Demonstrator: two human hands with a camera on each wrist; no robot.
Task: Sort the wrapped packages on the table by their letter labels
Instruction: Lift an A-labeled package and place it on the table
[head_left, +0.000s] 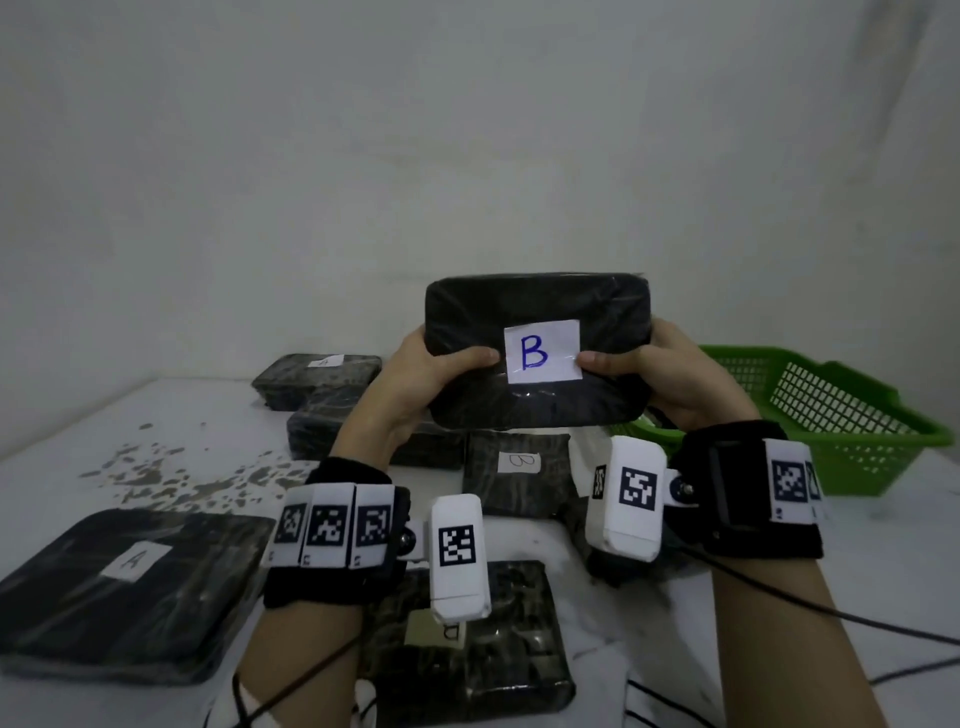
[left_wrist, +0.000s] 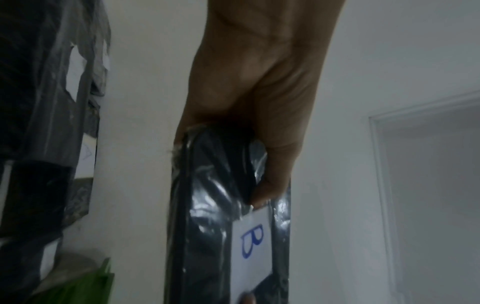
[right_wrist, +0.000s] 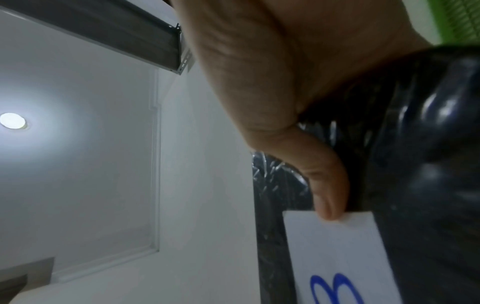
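Observation:
A black plastic-wrapped package (head_left: 537, 312) with a white label marked B (head_left: 542, 352) is held up above the table, facing me. My left hand (head_left: 426, 364) grips its left end, thumb on the front. My right hand (head_left: 670, 374) grips the right end, its thumb touching the label's edge. The left wrist view shows the package (left_wrist: 223, 216) edge-on under the left hand (left_wrist: 259, 82). In the right wrist view the right hand's thumb (right_wrist: 322, 174) presses the wrap above the label (right_wrist: 337, 257). Other wrapped packages lie on the table: one marked A (head_left: 130, 587), two marked B (head_left: 519, 467) (head_left: 467, 649).
A green plastic basket (head_left: 831, 415) stands at the right on the white table (head_left: 156, 415). Two more black packages (head_left: 317, 379) are stacked at the back left. Brown stains mark the tabletop at left. Cables run from the wrist bands across the front right.

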